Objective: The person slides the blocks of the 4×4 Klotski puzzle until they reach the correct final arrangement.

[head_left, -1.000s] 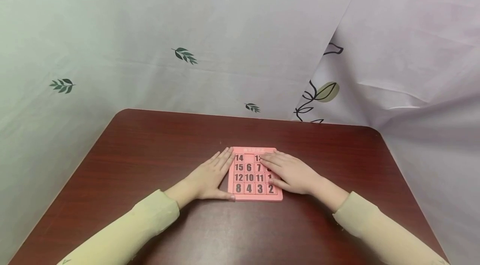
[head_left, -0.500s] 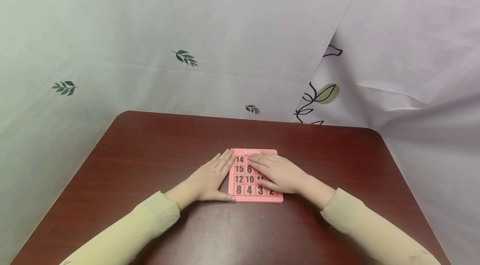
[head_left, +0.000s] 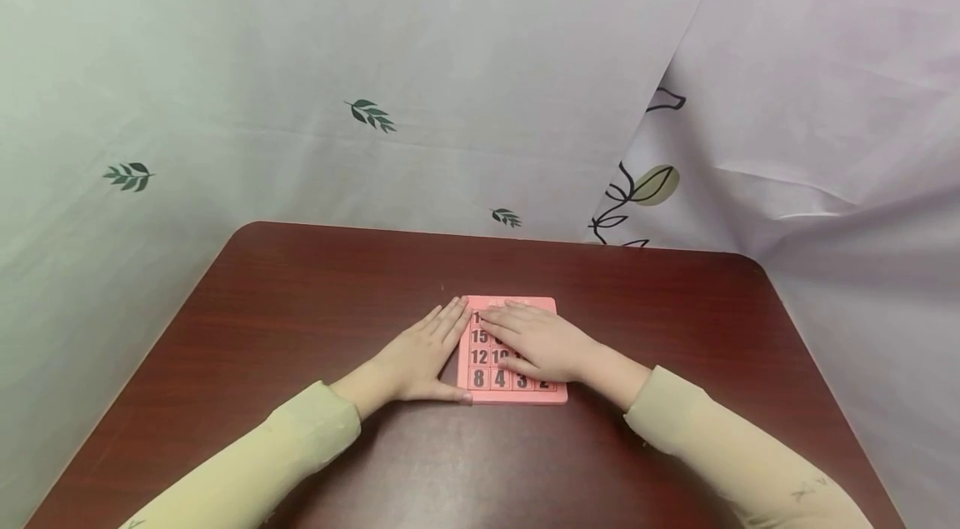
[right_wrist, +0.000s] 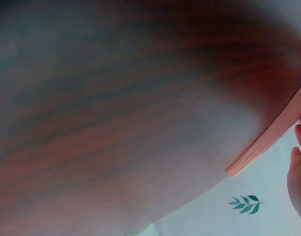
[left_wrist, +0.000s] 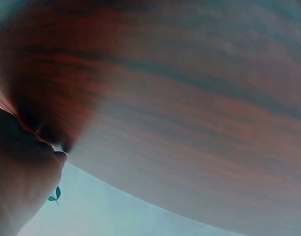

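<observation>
A: Where is the pink number board (head_left: 512,398)?

B: Just below the middle of the head view, flat on the dark red table (head_left: 660,287), its numbers upright to you.

A: And the grip?

B: Neither hand is curled round anything. Your left hand (head_left: 420,358) is spread, fingers straight along the board's left edge, thumb at its lower left corner. Your right hand (head_left: 551,343) lies stretched over the upper and middle tiles (head_left: 478,379), hiding many; whether its fingertips press or only skim, you cannot tell from these views.

A: What makes this work well?

B: Probably bracing. Let your left hand take any leftward push, so the board doesn't skate. Use light sideways pressure from one fingertip; a whole flat hand could drag neighbouring tiles. Raise your right palm a little, too, so you can read the covered numbers.
</observation>
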The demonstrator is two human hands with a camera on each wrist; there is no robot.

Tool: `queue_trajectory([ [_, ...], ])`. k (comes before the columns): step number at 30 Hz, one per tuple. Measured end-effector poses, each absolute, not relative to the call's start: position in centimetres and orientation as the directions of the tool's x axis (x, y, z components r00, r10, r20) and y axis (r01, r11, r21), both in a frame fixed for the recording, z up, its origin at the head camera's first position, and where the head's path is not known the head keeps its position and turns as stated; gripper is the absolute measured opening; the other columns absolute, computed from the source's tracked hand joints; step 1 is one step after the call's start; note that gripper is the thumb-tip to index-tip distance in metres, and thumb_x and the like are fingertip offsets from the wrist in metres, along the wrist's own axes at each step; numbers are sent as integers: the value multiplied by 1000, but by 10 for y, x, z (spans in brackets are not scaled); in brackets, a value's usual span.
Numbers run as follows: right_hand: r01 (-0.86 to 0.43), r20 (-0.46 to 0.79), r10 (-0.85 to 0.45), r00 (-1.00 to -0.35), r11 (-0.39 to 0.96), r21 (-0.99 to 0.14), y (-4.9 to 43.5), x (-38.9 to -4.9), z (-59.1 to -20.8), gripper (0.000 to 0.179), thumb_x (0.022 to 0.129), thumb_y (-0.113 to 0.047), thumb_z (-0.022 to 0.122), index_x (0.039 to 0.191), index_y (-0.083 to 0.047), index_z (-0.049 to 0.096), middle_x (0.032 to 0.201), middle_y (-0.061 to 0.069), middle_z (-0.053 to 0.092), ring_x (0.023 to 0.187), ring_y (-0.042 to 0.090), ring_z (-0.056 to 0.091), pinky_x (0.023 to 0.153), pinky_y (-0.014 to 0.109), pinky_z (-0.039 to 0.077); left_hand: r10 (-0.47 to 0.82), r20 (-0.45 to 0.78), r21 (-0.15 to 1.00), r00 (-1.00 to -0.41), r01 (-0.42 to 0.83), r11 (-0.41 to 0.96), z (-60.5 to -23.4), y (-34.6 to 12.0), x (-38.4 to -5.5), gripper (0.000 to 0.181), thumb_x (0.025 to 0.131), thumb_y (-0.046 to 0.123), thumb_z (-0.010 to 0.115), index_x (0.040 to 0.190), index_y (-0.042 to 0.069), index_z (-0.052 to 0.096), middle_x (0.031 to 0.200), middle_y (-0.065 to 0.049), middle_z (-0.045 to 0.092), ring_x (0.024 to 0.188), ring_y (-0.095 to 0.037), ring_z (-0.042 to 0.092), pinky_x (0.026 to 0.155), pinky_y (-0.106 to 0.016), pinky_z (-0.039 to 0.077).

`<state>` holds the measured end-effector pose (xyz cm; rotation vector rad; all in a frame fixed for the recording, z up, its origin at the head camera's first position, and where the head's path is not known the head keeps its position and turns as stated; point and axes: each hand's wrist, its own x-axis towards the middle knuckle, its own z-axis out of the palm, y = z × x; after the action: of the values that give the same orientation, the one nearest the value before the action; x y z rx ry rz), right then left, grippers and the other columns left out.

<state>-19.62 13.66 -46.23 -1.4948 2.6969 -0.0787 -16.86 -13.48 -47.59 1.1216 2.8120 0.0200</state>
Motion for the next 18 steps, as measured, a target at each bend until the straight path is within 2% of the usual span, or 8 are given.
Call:
queue_trajectory([
  [11, -828, -11, -830, -558, 557, -60, 160, -193, -462, 64, 107, -44, 56, 162, -11, 46, 169, 4, 45, 158, 21, 41, 132, 44, 34, 684, -91, 52, -724, 682, 730, -477, -135, -170, 127, 86, 86, 58, 167, -4, 20, 178, -23, 11, 166, -35, 16, 136, -46, 22],
  [18, -841, 20, -841, -540, 539, -47, 162, -191, -463, 64, 107, -43, 57, 161, -11, 47, 168, 5, 47, 157, 22, 43, 131, 45, 35, 686, -83, 57, -723, 684, 727, -479, -136, -169, 127, 86, 85, 59, 167, -5, 21, 177, -24, 12, 166, -36, 17, 136, -47, 23],
])
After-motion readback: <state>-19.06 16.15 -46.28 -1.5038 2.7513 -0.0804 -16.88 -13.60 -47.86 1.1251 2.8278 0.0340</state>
